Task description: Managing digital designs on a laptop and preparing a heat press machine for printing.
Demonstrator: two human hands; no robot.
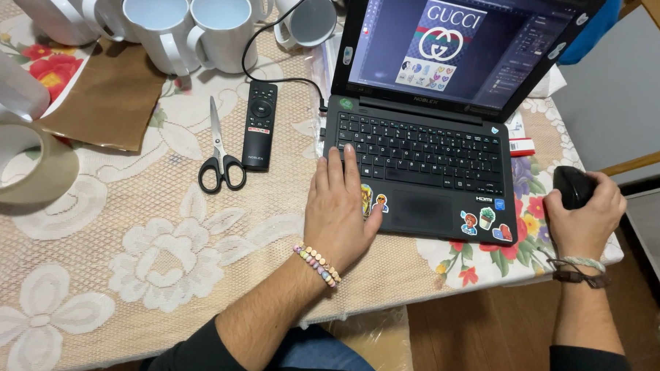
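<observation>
My left hand (pixel 338 211) lies flat on the left side of a black laptop (pixel 417 210), fingertips on the lower-left keys of its keyboard (pixel 426 152). A beaded bracelet circles that wrist. My right hand (pixel 585 216) is curled over a black computer mouse (pixel 570 185) at the table's right edge, with cord bracelets on the wrist. The laptop screen (pixel 452 43) is lit and shows a design program with a logo picture. Cartoon stickers dot the palm rest.
Black-handled scissors (pixel 220 151) and a black remote control (pixel 260 124) lie left of the laptop on a lace floral tablecloth (pixel 159 260). Several white mugs (pixel 167 26) stand at the back left, beside brown paper (pixel 110 97). A tape roll (pixel 20 164) sits at the far left.
</observation>
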